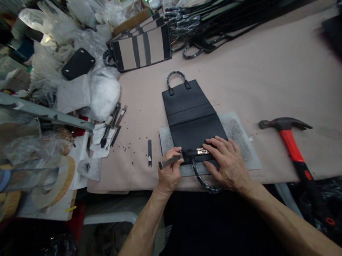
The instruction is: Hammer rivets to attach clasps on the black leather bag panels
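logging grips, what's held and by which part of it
The left hand holds a metal tool near its bag-side end. The right hand rests on the black bag beside the shiny fitting; any grip is unclear.

And right round the clock, from twelve back to twelve, no text, label, brand, number or sign can be read.
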`<action>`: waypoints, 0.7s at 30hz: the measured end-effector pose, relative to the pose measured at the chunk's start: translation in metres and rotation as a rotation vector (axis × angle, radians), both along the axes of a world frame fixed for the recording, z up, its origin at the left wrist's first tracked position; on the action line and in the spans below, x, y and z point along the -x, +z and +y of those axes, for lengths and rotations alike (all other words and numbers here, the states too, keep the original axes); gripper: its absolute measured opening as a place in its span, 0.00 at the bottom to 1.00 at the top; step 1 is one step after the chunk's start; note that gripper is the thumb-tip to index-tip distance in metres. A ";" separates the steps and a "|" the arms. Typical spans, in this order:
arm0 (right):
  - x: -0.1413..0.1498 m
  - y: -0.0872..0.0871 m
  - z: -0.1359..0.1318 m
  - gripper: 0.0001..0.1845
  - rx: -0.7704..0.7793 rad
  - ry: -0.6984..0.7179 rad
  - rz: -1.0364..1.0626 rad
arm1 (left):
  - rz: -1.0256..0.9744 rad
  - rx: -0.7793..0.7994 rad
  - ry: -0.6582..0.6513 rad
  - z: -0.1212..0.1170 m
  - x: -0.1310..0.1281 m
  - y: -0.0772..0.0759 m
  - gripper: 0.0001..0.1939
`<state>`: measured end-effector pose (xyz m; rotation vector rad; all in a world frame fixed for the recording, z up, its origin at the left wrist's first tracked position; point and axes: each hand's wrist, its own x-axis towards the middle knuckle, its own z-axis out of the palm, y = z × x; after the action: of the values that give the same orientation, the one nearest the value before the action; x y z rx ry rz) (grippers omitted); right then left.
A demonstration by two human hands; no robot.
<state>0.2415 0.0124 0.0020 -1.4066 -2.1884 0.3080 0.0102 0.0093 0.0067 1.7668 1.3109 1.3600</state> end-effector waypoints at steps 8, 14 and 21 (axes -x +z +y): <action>0.000 0.001 0.001 0.25 0.006 0.001 -0.003 | 0.073 0.000 -0.074 0.009 0.001 0.004 0.06; 0.002 0.001 0.000 0.25 0.012 0.001 0.046 | 0.112 -0.005 -0.099 0.013 -0.004 0.010 0.07; -0.051 0.011 0.003 0.21 -0.110 -0.178 0.276 | 0.127 0.046 -0.070 0.015 -0.007 0.016 0.09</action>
<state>0.2925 0.0151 0.0134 -1.3964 -1.8182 0.2929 0.0174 0.0240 0.0227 1.8757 1.3222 1.1875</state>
